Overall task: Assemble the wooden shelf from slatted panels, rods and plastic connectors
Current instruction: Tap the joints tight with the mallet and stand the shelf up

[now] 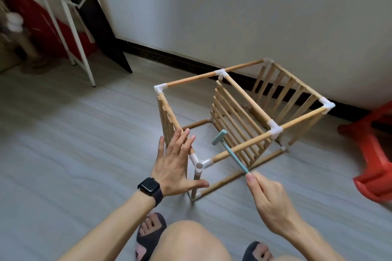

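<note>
The wooden shelf frame stands on the floor in front of me, its rods joined by white plastic connectors, with slatted panels at the left, middle and right. My left hand, wearing a black watch, lies flat with straight fingers against the left slatted panel, beside the near corner connector. My right hand pinches the handle end of a small light-blue plastic hammer. The hammer's head hangs above the front top rod, inside the frame.
A white wall with a dark skirting runs behind the shelf. A red plastic stool stands at the right. A white metal rack and a dark board stand at the far left. My knee and sandalled feet are at the bottom edge.
</note>
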Motion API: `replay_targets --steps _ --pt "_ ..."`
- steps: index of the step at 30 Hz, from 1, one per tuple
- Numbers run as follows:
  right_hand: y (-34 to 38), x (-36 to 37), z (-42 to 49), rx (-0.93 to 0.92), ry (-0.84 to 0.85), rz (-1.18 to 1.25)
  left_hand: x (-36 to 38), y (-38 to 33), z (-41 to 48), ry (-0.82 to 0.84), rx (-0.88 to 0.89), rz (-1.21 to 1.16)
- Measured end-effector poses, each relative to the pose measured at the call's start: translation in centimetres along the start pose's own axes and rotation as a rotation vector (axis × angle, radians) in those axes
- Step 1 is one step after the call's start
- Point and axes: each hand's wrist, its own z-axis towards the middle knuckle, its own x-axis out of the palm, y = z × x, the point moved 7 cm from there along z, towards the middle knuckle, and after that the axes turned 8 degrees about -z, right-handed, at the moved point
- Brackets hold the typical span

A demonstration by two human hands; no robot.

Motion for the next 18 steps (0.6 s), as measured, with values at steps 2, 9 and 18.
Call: replay_targets --steps 2,9,18 --pt "0.7 0.7 -0.4 -0.049 0.037 -0.036 0.8 0.1 -0.1 -0.009 -0.037 0.041" --pt "4.0 -1.9 -0.9 -0.279 -0.134 -0.123 1.3 0.3 0.7 -0.119 -0.010 -0.015" --pt "2.0 0.7 -1.5 -0.240 0.081 -0.479 1.1 0.7 1.2 -0.117 0.014 -0.043"
